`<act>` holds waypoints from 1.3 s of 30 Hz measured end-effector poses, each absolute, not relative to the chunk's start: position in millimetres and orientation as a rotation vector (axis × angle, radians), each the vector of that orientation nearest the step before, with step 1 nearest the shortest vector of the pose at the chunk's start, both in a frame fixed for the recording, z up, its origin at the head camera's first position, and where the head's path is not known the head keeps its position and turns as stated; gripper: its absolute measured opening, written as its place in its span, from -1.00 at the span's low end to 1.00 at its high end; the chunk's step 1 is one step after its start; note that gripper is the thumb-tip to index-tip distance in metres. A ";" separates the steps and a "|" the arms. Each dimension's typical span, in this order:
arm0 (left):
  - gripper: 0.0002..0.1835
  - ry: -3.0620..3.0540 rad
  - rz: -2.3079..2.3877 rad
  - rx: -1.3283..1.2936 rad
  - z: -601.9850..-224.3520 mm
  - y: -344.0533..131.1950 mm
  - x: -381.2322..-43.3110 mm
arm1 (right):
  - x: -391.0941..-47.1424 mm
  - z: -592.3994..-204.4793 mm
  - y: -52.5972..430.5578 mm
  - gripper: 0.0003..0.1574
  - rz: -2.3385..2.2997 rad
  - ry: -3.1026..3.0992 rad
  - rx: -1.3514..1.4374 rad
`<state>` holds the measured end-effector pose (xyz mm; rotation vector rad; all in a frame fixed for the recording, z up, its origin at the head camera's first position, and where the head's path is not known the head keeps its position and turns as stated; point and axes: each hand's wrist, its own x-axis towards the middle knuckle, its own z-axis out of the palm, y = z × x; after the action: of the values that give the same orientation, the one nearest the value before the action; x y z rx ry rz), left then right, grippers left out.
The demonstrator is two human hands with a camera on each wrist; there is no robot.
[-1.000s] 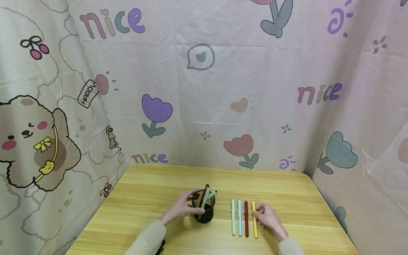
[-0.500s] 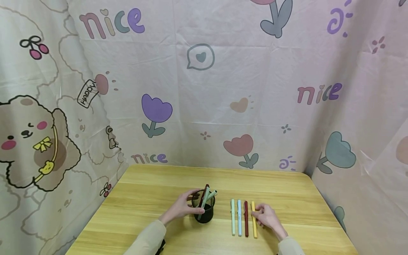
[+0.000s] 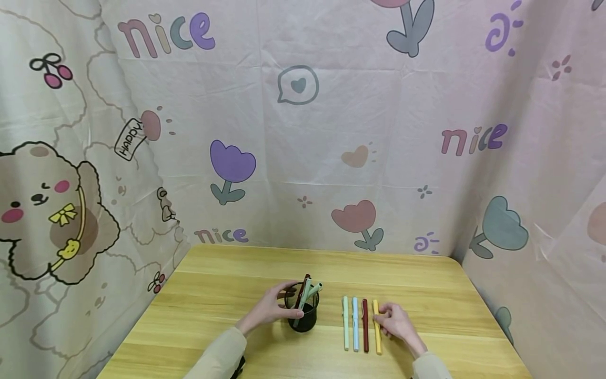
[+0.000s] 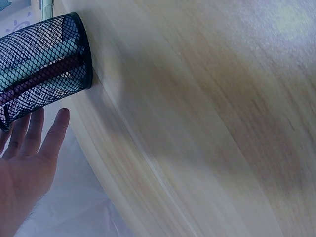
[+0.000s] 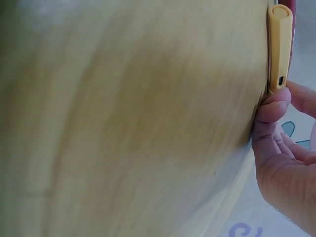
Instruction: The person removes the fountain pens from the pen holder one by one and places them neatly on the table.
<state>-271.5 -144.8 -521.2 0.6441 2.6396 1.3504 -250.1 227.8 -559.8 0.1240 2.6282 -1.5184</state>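
Note:
A black mesh pen holder (image 3: 309,320) stands on the table, with a dark red pen (image 3: 303,290) and light green pens (image 3: 316,288) leaning in it. My left hand (image 3: 271,309) holds it from the left, thumb in front and fingers behind. In the left wrist view, fingers (image 4: 55,131) lie against the mesh. To the right, a light green pen (image 3: 346,323), a light blue pen (image 3: 355,323), a dark red pen (image 3: 365,326) and a yellow pen (image 3: 377,337) lie in a row. My right hand (image 3: 399,322) pinches the yellow pen, which still lies flat.
The wooden table (image 3: 227,273) runs back to a patterned cloth (image 3: 293,147) hanging behind it and at both sides. A small black object (image 3: 239,367) shows beside the left sleeve (image 3: 220,352), partly hidden.

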 end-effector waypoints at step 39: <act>-0.04 2.626 1.358 0.635 -520.1 -144.0 -270.3 | -265.3 -522.6 164.3 -0.52 -1.767 2.606 -0.575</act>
<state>-270.3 -144.0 -520.1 0.6349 2.6264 1.3578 -265.3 164.3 -522.6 -0.5746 2.6064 -1.7675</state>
